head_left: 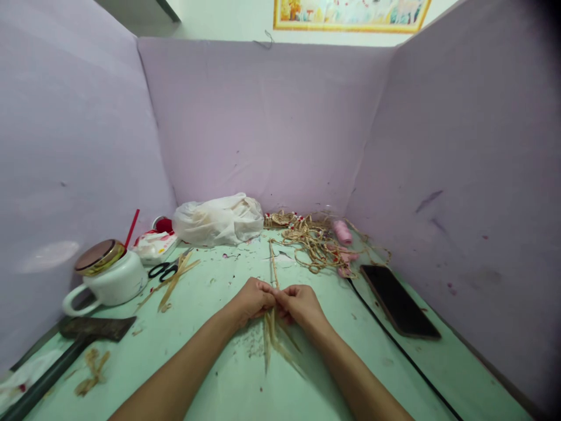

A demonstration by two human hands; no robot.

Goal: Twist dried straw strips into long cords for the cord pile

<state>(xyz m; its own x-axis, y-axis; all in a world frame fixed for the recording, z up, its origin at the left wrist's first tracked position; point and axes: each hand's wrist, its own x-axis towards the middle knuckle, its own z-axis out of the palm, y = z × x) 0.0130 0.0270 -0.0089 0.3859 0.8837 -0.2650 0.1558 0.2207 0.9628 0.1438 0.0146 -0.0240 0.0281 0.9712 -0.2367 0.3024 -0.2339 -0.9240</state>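
Observation:
My left hand (255,300) and my right hand (300,303) meet at the middle of the green table, fingertips pinched together. Between them they grip a thin tan braided cord (274,266), which looks like straw or raffia. Its finished length runs straight away from me toward the back. Below my fingers the loose flat straw strands (272,345) fan out toward me over the tabletop. The exact spot where the strands cross is hidden by my fingertips.
Left stand a lidded white mug (114,283), a hammer (83,336), black scissors (164,271) and straw strips (175,280). A white plastic bag (221,219) lies behind. At back right are tangled cord (315,242) and pink thread (342,232); a phone (398,301) and black cable (394,342) lie right.

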